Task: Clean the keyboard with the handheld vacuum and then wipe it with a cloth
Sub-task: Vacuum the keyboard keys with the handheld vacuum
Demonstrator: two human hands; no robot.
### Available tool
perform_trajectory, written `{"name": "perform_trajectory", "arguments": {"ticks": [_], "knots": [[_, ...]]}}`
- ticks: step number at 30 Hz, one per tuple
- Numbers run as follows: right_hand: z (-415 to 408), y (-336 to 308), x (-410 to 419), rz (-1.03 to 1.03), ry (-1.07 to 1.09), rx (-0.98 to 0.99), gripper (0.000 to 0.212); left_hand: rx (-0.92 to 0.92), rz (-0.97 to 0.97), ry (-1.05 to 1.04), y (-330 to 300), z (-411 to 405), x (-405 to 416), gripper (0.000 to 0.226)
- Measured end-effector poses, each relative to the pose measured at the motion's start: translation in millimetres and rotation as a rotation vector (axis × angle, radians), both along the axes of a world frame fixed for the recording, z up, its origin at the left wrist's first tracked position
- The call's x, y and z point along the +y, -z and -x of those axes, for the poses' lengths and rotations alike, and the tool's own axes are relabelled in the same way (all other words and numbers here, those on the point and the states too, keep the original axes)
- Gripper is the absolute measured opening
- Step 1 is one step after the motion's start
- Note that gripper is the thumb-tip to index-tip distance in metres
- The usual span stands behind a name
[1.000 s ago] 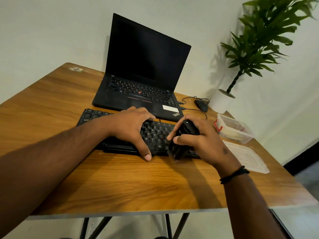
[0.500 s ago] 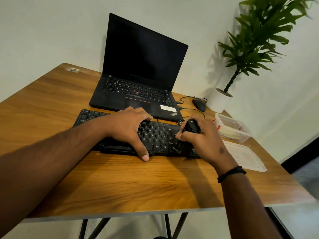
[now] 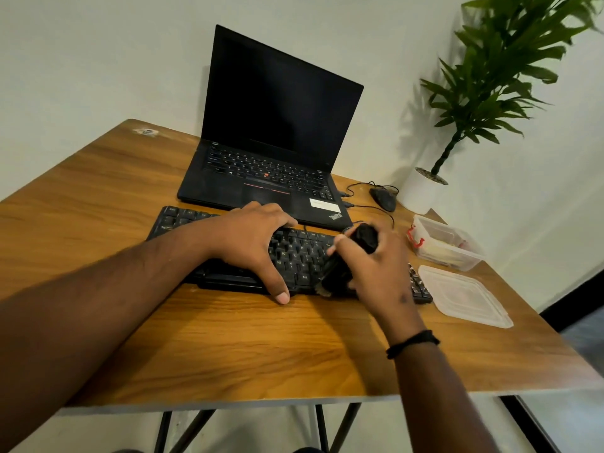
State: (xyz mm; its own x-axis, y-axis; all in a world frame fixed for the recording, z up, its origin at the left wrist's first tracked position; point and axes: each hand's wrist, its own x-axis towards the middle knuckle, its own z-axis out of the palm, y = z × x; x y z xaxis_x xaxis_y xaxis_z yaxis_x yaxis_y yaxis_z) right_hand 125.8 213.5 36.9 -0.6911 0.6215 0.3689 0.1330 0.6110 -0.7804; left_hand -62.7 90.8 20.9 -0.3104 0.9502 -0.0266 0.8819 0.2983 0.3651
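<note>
Soft, even indoor light is falling from above and slightly left of the hands, casting diffuse shadows of both arms onto the wooden table toward the right. The plant, far right of the hands, is shadowing the wall. Wide-angle distortion is bending the frame edges. The right hand is showing slight motion blur.

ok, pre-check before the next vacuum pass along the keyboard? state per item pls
1. Left hand steadies keyboard: ok, spread flat over the keys.
2. Right hand grip on vacuum: ok, fingers wrapped round the body.
3. Nozzle on the keys: ok, down at the near edge.
4. Vacuum running: cannot tell.
5. Right end of keyboard free of lid: ok, lid lies apart beside it.
6. Cloth at hand for wiping: cannot tell, none in view.
</note>
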Motion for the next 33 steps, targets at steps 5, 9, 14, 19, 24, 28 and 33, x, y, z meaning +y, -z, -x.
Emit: {"name": "perform_trajectory", "arguments": {"ticks": [5, 9, 14, 19, 24, 28, 33], "knots": [[12.2, -0.9, -18.9, -0.121, -0.109, -0.01, 0.016, -0.006, -0.005, 0.003, -1.1, 2.0, -1.3, 0.136], [5.8, -12.4, 12.3, -0.226, 0.158, -0.123, 0.019, -0.016, -0.005, 0.0, -2.1, -0.7, -2.2, 0.134], [8.6, -0.6, 3.3, -0.013, 0.066, 0.026, 0.014, -0.012, -0.009, -0.011, -2.8, -1.3, -1.8, 0.138], [20.5, 7.1, -1.7, -0.024, 0.122, 0.141, 0.021, -0.019, -0.007, -0.019, -2.0, -0.4, -1.6, 0.141], [14.9, 5.9, 12.2, 0.037, -0.079, 0.019, 0.02, -0.027, -0.008, -0.022, -2.6, -1.4, -1.8, 0.143], [11.2, -6.1, 19.8, -0.034, -0.166, -0.05, 0.02, -0.059, -0.019, -0.033, -2.6, -1.8, -1.8, 0.143], [13.5, -11.1, 18.0, -0.058, -0.253, -0.095, 0.015, -0.052, -0.015, -0.031, -2.7, -3.4, -1.9, 0.143]]}}
